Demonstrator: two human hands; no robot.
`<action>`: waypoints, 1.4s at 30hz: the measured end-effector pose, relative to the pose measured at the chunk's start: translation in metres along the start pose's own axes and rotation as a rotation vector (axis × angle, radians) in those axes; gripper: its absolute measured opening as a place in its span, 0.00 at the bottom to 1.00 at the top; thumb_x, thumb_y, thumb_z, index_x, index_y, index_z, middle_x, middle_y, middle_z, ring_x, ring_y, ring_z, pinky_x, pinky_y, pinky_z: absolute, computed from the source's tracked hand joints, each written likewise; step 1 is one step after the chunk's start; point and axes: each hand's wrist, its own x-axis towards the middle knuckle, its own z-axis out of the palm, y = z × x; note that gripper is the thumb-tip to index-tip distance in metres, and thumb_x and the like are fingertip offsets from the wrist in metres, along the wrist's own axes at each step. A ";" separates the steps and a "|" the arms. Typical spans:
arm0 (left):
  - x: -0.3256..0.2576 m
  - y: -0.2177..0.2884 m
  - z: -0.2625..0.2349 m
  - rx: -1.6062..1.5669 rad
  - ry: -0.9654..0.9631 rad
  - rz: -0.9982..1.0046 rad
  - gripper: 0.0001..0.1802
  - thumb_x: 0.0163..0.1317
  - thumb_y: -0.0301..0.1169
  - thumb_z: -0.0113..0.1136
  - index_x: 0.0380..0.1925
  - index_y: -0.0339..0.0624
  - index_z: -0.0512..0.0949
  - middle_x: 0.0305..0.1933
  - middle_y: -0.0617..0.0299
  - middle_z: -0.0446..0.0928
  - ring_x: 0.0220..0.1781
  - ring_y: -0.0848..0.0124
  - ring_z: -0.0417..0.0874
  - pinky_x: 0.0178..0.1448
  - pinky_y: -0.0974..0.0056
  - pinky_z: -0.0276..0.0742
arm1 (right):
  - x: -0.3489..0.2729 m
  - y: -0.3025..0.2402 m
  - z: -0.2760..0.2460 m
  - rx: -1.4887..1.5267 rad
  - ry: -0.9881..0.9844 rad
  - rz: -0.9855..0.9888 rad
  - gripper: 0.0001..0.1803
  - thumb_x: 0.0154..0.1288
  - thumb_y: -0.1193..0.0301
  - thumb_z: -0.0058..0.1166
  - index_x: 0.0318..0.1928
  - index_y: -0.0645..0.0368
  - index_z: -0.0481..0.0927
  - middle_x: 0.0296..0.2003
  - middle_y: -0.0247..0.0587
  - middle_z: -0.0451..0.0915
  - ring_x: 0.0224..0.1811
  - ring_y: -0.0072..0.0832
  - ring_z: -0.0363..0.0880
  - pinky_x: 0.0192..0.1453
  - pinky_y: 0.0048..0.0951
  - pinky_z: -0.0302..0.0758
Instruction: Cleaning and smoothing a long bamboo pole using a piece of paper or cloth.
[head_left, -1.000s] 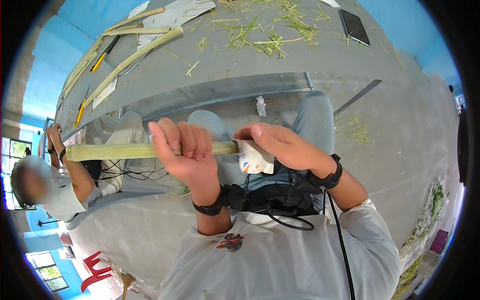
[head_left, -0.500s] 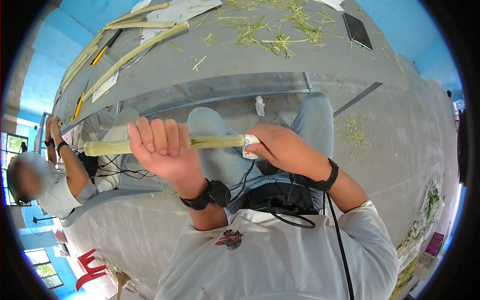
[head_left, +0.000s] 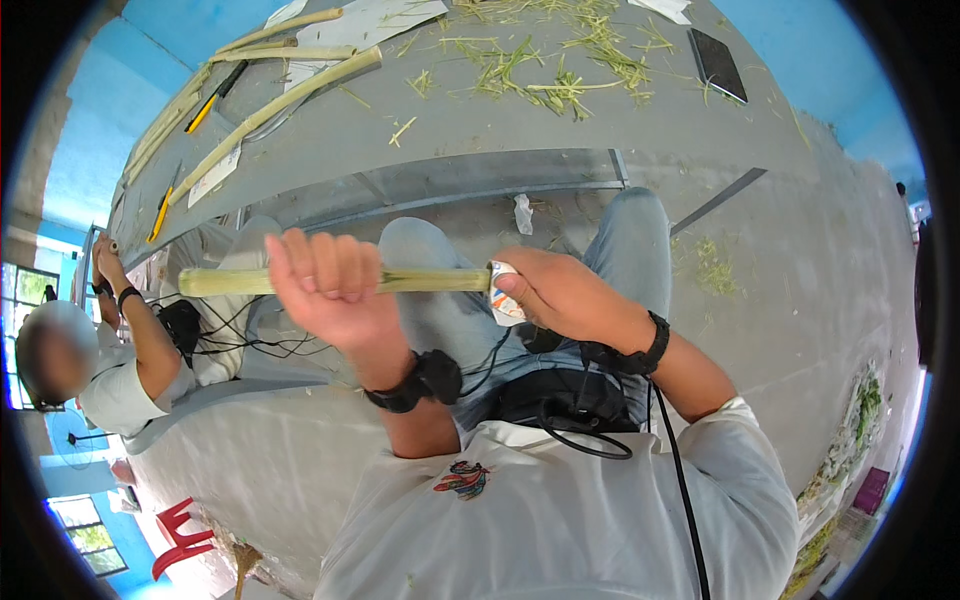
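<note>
A pale green bamboo-like stalk [head_left: 435, 281] lies level across my lap, above my knees. My left hand [head_left: 335, 285] is closed round it left of the middle, and its left end sticks out past the fist. At the other end my right hand [head_left: 565, 290] grips a small piece of white printed paper [head_left: 507, 298] wrapped against the stalk. The right-hand tip is hidden under the paper and fingers.
Ahead, a grey table [head_left: 330, 130] bears long stalks [head_left: 290, 95], two yellow-handled knives [head_left: 160, 215], green shavings [head_left: 570, 85] and a dark phone [head_left: 717, 65]. A seated co-worker [head_left: 140, 370] is at left. A red chair [head_left: 180, 540] stands behind.
The stalk's left end has come down a little and nearer level. The paper at my right hand has turned and hangs lower, showing more print. Both hands keep their grip.
</note>
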 end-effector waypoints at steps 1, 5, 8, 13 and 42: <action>0.003 0.005 -0.001 -0.108 -0.095 -0.016 0.25 0.79 0.43 0.33 0.17 0.53 0.57 0.11 0.73 0.51 0.11 0.78 0.46 0.14 0.70 0.48 | -0.003 0.002 -0.001 0.031 0.011 0.040 0.22 0.80 0.56 0.33 0.46 0.61 0.74 0.36 0.52 0.75 0.38 0.51 0.75 0.44 0.42 0.73; 0.005 0.005 -0.001 -0.078 -0.064 -0.036 0.25 0.78 0.42 0.34 0.17 0.52 0.59 0.12 0.72 0.51 0.11 0.78 0.48 0.16 0.70 0.47 | -0.004 0.006 -0.006 0.036 0.151 0.076 0.19 0.79 0.59 0.36 0.46 0.62 0.74 0.38 0.54 0.78 0.41 0.54 0.76 0.46 0.44 0.73; 0.000 0.003 0.006 -0.020 -0.082 -0.057 0.26 0.79 0.43 0.33 0.17 0.52 0.59 0.12 0.73 0.51 0.11 0.78 0.47 0.15 0.70 0.46 | -0.003 -0.006 -0.013 0.156 0.263 0.246 0.21 0.79 0.58 0.36 0.46 0.63 0.74 0.34 0.52 0.78 0.36 0.52 0.78 0.43 0.41 0.75; -0.011 -0.024 0.022 0.389 0.063 -0.021 0.27 0.79 0.48 0.34 0.17 0.52 0.57 0.12 0.74 0.50 0.13 0.80 0.44 0.16 0.70 0.45 | 0.007 -0.018 -0.001 0.245 0.322 0.128 0.20 0.78 0.56 0.40 0.48 0.63 0.74 0.31 0.51 0.79 0.34 0.48 0.80 0.41 0.37 0.76; -0.005 -0.012 0.015 0.234 -0.051 -0.064 0.29 0.75 0.59 0.35 0.20 0.52 0.56 0.14 0.75 0.50 0.13 0.81 0.44 0.15 0.72 0.43 | -0.011 0.023 -0.014 0.500 -0.185 0.194 0.21 0.67 0.63 0.62 0.54 0.62 0.78 0.38 0.37 0.85 0.36 0.20 0.78 0.41 0.24 0.73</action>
